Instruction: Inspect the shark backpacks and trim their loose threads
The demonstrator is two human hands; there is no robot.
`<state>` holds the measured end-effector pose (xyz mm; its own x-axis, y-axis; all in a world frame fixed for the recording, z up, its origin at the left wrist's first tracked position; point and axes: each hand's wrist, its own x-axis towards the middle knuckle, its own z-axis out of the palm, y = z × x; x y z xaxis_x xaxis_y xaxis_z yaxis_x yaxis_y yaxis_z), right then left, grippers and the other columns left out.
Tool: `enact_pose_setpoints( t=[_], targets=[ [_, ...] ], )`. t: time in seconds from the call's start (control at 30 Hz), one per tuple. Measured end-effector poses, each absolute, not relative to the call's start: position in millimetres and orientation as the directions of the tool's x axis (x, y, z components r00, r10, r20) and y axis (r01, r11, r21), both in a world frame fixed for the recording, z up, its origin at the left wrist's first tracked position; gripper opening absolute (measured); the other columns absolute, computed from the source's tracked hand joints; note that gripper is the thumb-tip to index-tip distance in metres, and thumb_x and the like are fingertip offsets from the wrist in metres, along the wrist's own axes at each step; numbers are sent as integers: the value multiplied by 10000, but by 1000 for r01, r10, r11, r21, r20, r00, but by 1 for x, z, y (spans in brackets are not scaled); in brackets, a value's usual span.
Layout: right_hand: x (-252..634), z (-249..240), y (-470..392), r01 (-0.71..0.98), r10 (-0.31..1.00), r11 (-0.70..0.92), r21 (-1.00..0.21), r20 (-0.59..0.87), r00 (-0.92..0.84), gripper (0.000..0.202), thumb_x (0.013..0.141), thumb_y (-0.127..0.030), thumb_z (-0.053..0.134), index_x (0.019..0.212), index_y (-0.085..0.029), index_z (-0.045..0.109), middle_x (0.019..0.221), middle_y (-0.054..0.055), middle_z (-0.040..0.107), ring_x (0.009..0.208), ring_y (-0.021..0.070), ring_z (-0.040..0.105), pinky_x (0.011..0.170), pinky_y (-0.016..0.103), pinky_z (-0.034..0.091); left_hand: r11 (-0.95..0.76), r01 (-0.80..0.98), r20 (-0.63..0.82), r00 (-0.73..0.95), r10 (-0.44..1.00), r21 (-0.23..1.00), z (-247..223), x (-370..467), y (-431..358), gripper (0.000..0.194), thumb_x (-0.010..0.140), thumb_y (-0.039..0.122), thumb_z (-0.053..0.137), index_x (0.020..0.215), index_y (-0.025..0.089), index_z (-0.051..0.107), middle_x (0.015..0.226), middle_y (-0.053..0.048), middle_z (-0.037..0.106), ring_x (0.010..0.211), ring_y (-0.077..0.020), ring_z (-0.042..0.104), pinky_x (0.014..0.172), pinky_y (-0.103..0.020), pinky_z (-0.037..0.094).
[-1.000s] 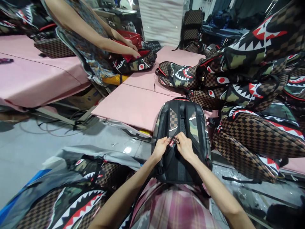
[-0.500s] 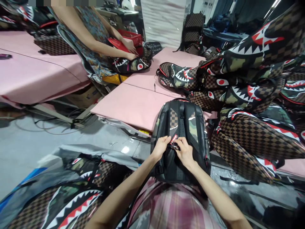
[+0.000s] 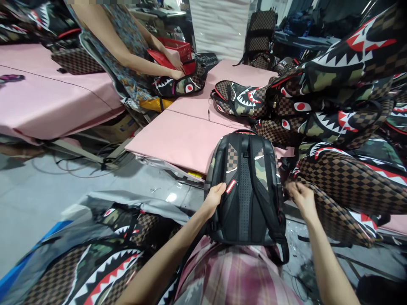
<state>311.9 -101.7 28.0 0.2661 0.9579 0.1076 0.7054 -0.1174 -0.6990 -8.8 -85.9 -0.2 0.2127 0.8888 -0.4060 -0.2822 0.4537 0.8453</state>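
A black backpack [image 3: 244, 199] stands with its strap side facing me, leaning against the pink table edge. Checkered and camouflage patches show on its shoulder straps. My left hand [image 3: 216, 197] pinches the left shoulder strap beside a small red label [image 3: 231, 186]. Off to the backpack's right, my right hand [image 3: 300, 195] is in the air beside the stacked checkered bags, its fingertips blurred; whether it holds anything cannot be made out.
Shark-mouth backpacks [image 3: 343, 178] are piled on the right of the pink table [image 3: 178, 135]. More bags [image 3: 104, 262] lie at lower left. Across the table, a person's hands [image 3: 178, 67] work on another bag near a red crate [image 3: 179, 48].
My right hand has left the strap label and moved right, away from the backpack. My left hand stays on the strap. The dark item at the label is no longer seen there.
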Motion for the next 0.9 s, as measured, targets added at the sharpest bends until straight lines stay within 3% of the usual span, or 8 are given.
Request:
enact_pose_setpoints(
  t=[0.07, 0.2, 0.27, 0.33, 0.4, 0.53, 0.73, 0.9],
  targets=[
    [339, 21, -144, 762, 990, -126, -635, -33, 137, 314, 764, -422, 480, 778, -165, 660, 767, 52, 660, 692, 194, 594, 593, 263, 426, 468, -307, -414, 227, 882, 829, -6, -8, -86, 445, 697, 552, 625, 805, 121, 637, 758, -35, 661, 728, -150, 583, 655, -233, 425],
    [359, 18, -197, 881, 947, -314, -354, -52, 316, 311, 724, -396, 524, 934, -230, 681, 1049, 82, 654, 795, 257, 626, 631, 332, 450, 462, -324, -395, 252, 883, 826, -7, -5, -80, 416, 666, 453, 703, 912, 120, 662, 840, -53, 688, 788, -179, 608, 714, -262, 445],
    [338, 22, -194, 829, 928, -339, -446, -15, 372, 317, 758, -448, 513, 874, -205, 680, 946, 93, 679, 797, 264, 631, 661, 341, 462, 452, -336, -378, 266, 887, 826, -6, -3, -77, 419, 642, 409, 734, 937, 118, 669, 869, -60, 693, 794, -182, 614, 727, -268, 450],
    [297, 28, -173, 731, 958, -209, -650, 14, 286, 327, 791, -466, 499, 829, -190, 670, 830, 77, 688, 783, 241, 635, 696, 324, 471, 451, -338, -381, 255, 889, 826, -5, -1, -75, 398, 619, 391, 752, 896, 113, 682, 833, -54, 695, 747, -167, 612, 702, -259, 451],
    [249, 34, -141, 664, 987, -22, -748, 89, 132, 297, 822, -430, 497, 804, -187, 666, 797, 63, 675, 744, 209, 625, 680, 299, 469, 450, -335, -389, 233, 891, 828, -5, 0, -76, 377, 601, 382, 763, 858, 116, 689, 788, -41, 692, 699, -148, 603, 672, -247, 447],
    [173, 34, -87, 608, 963, 242, -756, 262, -58, 221, 855, -315, 502, 975, -202, 650, 908, 57, 654, 812, 179, 614, 716, 272, 464, 446, -342, -388, 226, 893, 827, -2, 1, -78, 364, 588, 376, 768, 840, 124, 691, 769, -32, 686, 684, -138, 593, 662, -246, 447],
    [154, 32, -76, 707, 964, 255, -660, 233, -129, 142, 845, -217, 505, 835, -194, 645, 826, 41, 615, 754, 163, 593, 663, 246, 441, 424, -338, -365, 225, 903, 840, 5, 3, -82, 329, 604, 367, 760, 794, 111, 679, 725, -22, 666, 645, -116, 563, 627, -227, 433],
    [155, 52, -125, 401, 800, 407, -821, 108, -590, 135, 828, -203, 523, 792, -214, 652, 796, -2, 623, 721, 125, 592, 660, 214, 443, 467, -302, -407, 243, 880, 831, 4, 0, -82, 377, 633, 432, 730, 807, 105, 660, 671, -20, 645, 597, -115, 558, 577, -221, 428]
  ],
)
